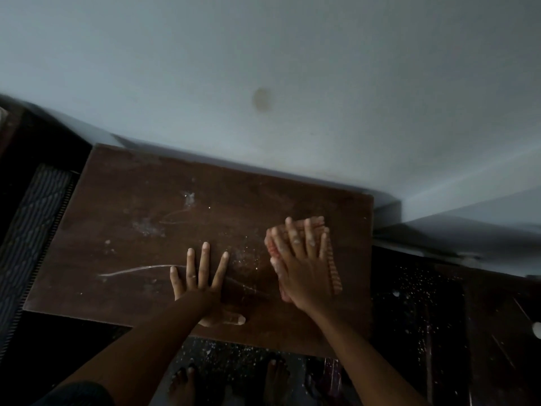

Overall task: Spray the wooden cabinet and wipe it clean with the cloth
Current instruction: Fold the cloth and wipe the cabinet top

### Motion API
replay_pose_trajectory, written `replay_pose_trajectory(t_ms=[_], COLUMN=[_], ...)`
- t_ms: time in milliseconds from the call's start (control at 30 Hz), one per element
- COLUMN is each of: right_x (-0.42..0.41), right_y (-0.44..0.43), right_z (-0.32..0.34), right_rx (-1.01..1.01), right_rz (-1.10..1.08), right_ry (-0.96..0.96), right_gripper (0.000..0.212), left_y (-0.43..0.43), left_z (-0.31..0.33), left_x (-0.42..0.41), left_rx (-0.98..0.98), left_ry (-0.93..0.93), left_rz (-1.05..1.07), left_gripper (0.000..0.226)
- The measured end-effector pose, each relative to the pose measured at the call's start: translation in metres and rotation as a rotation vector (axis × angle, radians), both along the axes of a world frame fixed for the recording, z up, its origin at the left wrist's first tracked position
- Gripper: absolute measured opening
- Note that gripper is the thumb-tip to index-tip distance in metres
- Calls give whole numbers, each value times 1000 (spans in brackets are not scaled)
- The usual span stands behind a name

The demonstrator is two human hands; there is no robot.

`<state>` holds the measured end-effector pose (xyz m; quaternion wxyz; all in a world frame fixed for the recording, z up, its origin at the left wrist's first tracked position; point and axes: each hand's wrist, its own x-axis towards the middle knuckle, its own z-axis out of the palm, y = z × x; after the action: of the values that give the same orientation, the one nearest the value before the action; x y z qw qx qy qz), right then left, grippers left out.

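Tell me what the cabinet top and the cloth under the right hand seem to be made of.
Cabinet top: dark brown wood or wood-look laminate, matte; faint grain shows, with pale dusty smears. Cloth: soft, probably woven fabric, red-and-pale striped, lying flat and limp under the right hand; blur hides the weave.

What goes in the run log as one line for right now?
step: wipe | right hand: flat, pressing cloth on cabinet top | left hand: flat on wood, fingers spread | white smears: left side
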<state>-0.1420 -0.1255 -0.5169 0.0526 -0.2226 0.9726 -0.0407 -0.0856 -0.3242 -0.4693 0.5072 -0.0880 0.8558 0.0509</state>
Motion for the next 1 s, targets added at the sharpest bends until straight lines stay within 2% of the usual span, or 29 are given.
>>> replay_pose_trajectory(t_ms=[67,133,200,333,433,500,633,767,833,900,1000], right_x=[16,18,2,-60,-90,-93,-58,-11,-8,-19,-55], right_y=[23,46,61,54,19,-9,-37,4,37,60,49], right_z=[1,1,0,-2,-1,1,0,-2,-2,-3,-5], right_rx=[15,42,68,43,4,17,3,64,44,63,36], right_rz=[107,108,-23,-431,-532,-434,-99,211,110,-82,-412], right_ry=[-7,-11,0,-32,-43,-70,-60,-96,-47,-19,-48], right_gripper=[54,52,51,55,57,61,62,56,52,52,55], left_y=[-1,-1,-1,-1,-1,-1,0,0,0,1,0], left_z=[0,-1,-2,-3,-4,-4,-3,-2,-2,-2,-3], left_x=[-2,-2,-1,0,-1,-1,0,0,0,1,4], left_rx=[-2,-5,-15,-13,-10,-18,-20,-29,-24,-14,4], left_ry=[-14,-25,-11,1,-9,-2,0,12,2,7,50], left_rz=[-3,-2,-7,-1,9,4,10,7,8,10,6], left_gripper=[134,135,136,135,132,132,130,131,131,132,132])
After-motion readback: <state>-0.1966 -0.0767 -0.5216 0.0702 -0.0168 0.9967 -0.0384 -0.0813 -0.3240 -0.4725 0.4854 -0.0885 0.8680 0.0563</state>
